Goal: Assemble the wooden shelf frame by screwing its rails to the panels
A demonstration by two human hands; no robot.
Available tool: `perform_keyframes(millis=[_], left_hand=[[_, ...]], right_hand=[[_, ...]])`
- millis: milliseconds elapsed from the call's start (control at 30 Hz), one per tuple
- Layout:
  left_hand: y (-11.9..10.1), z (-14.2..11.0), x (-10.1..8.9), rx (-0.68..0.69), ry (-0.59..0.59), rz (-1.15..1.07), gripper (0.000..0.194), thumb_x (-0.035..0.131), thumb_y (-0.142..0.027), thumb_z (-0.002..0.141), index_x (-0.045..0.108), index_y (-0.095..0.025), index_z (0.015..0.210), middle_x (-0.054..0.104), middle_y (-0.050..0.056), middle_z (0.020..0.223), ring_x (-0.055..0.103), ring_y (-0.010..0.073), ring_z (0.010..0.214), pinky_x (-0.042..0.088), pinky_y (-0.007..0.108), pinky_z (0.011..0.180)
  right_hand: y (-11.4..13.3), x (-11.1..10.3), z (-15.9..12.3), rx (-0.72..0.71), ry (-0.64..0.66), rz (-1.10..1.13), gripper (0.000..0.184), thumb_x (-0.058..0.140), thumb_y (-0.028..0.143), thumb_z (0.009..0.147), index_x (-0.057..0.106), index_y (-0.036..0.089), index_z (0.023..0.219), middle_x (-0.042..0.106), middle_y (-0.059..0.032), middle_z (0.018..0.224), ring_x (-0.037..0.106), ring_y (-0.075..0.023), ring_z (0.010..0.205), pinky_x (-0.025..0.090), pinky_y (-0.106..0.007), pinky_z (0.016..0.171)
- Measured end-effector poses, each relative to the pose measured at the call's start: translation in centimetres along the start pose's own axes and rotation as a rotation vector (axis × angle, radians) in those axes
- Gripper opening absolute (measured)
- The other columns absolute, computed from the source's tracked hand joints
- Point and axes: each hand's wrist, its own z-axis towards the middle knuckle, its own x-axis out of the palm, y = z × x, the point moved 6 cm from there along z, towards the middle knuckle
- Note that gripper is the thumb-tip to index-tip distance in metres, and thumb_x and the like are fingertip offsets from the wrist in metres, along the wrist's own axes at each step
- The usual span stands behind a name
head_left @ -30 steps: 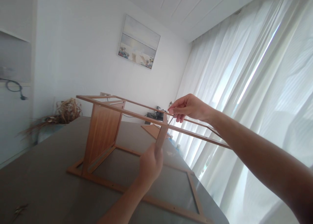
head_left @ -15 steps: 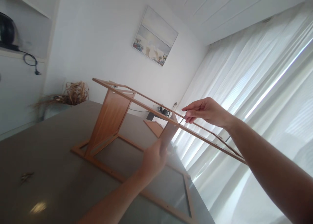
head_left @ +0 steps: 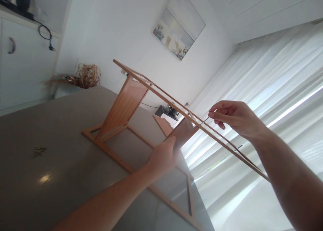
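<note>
My left hand (head_left: 163, 155) is wrapped round a wooden shelf board (head_left: 185, 133) that sits between the two side frames of a wooden rack. Its far end meets the upper side frame (head_left: 165, 98). My right hand (head_left: 233, 118) pinches a thin metal hex key (head_left: 205, 120) between thumb and fingers. The key's tip is at the upper frame's rail, by the end of the board. The lower side frame (head_left: 121, 161) lies flat on the table. A slatted wooden panel (head_left: 123, 106) stands between both frames at the left.
Small screws (head_left: 39, 151) lie in a loose pile on the grey table (head_left: 63, 123). Another wooden panel (head_left: 163, 125) rests at the table's far side, near a black appliance (head_left: 169, 111). Dried plants (head_left: 88, 76) stand beyond the left edge; white curtains (head_left: 252, 150) hang at the right.
The view has tilted and turned, so the rack appears more slanted. My right hand keeps the key at the joint, its fingers shifting slightly. My left hand stays on the board.
</note>
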Motion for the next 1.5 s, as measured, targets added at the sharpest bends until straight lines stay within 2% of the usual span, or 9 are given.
perform_keyframes(millis=[200,333,467,567,767,967,1133,1200,1500], left_hand=[[-0.4,0.2,-0.4,-0.002,-0.011,-0.027,0.013,0.051,-0.029,0.096,0.052,-0.022,0.085,0.065,0.002,0.077,0.064,0.0193,0.070,0.033,0.029,0.059],[-0.2,0.3,-0.4,-0.016,-0.001,-0.039,0.014,0.051,-0.030,0.096,0.053,-0.022,0.084,0.064,0.002,0.075,0.063,0.0194,0.070,0.033,0.029,0.060],[0.0,0.4,-0.5,-0.031,0.030,-0.072,0.015,0.050,-0.030,0.096,0.054,-0.022,0.084,0.064,0.001,0.075,0.062,0.0186,0.070,0.033,0.028,0.062],[0.1,0.4,-0.6,-0.057,0.052,-0.069,0.013,0.053,-0.029,0.094,0.055,-0.022,0.084,0.063,0.000,0.074,0.061,0.0180,0.069,0.033,0.028,0.063],[0.0,0.4,-0.6,-0.040,0.063,-0.077,0.006,0.055,-0.024,0.092,0.059,-0.022,0.089,0.060,-0.001,0.072,0.060,0.0176,0.069,0.031,0.027,0.063],[0.4,0.4,-0.4,-0.061,0.060,-0.055,0.004,0.055,-0.023,0.090,0.059,-0.022,0.089,0.060,-0.001,0.072,0.060,0.0185,0.069,0.029,0.028,0.063],[0.4,0.3,-0.3,-0.062,0.061,-0.074,0.005,0.055,-0.022,0.090,0.060,-0.022,0.091,0.061,-0.002,0.073,0.061,0.0187,0.070,0.030,0.028,0.063],[0.3,0.3,-0.3,-0.060,0.060,-0.074,0.006,0.055,-0.022,0.090,0.061,-0.023,0.092,0.062,-0.001,0.074,0.061,0.0190,0.071,0.030,0.028,0.063],[0.3,0.4,-0.3,-0.058,0.063,-0.072,0.009,0.055,-0.023,0.090,0.062,-0.022,0.095,0.062,0.000,0.075,0.063,0.0199,0.073,0.031,0.028,0.064]], right_hand=[[-0.6,-0.6,-1.1,-0.010,0.142,0.049,0.034,0.090,0.040,0.077,0.082,0.022,0.105,0.080,-0.0072,0.084,0.074,-0.0212,0.074,0.062,-0.035,0.067],[-1.1,-0.8,-1.4,-0.008,0.217,0.098,0.039,0.086,0.042,0.081,0.080,0.025,0.116,0.081,-0.0097,0.105,0.077,-0.0244,0.091,0.063,-0.037,0.080],[-1.3,-0.8,-0.9,-0.013,0.227,0.108,0.038,0.086,0.041,0.081,0.081,0.022,0.113,0.081,-0.0095,0.097,0.077,-0.0238,0.091,0.062,-0.038,0.085],[-1.1,-0.6,-0.2,-0.028,0.234,0.101,0.037,0.088,0.042,0.079,0.083,0.020,0.109,0.081,-0.0091,0.093,0.075,-0.0225,0.088,0.061,-0.037,0.084],[0.3,0.5,0.5,-0.042,0.159,0.070,0.033,0.091,0.049,0.072,0.082,0.018,0.081,0.078,-0.0060,0.074,0.070,-0.0158,0.068,0.059,-0.029,0.067],[0.2,1.7,1.2,0.068,0.062,0.140,0.040,0.096,0.050,0.064,0.077,0.015,0.072,0.073,-0.0061,0.063,0.068,-0.0143,0.057,0.057,-0.024,0.054],[-0.8,1.6,1.1,0.103,-0.011,0.183,0.045,0.095,0.047,0.066,0.081,0.015,0.094,0.075,-0.0059,0.065,0.071,-0.0173,0.057,0.059,-0.026,0.052],[-1.0,1.3,0.8,0.089,-0.024,0.204,0.043,0.095,0.047,0.067,0.081,0.015,0.094,0.076,-0.0065,0.067,0.073,-0.0188,0.060,0.061,-0.027,0.055],[-0.9,1.0,-0.6,-0.039,0.124,0.239,0.043,0.088,0.043,0.078,0.081,0.020,0.113,0.081,-0.0079,0.091,0.074,-0.0172,0.078,0.061,-0.034,0.078]])
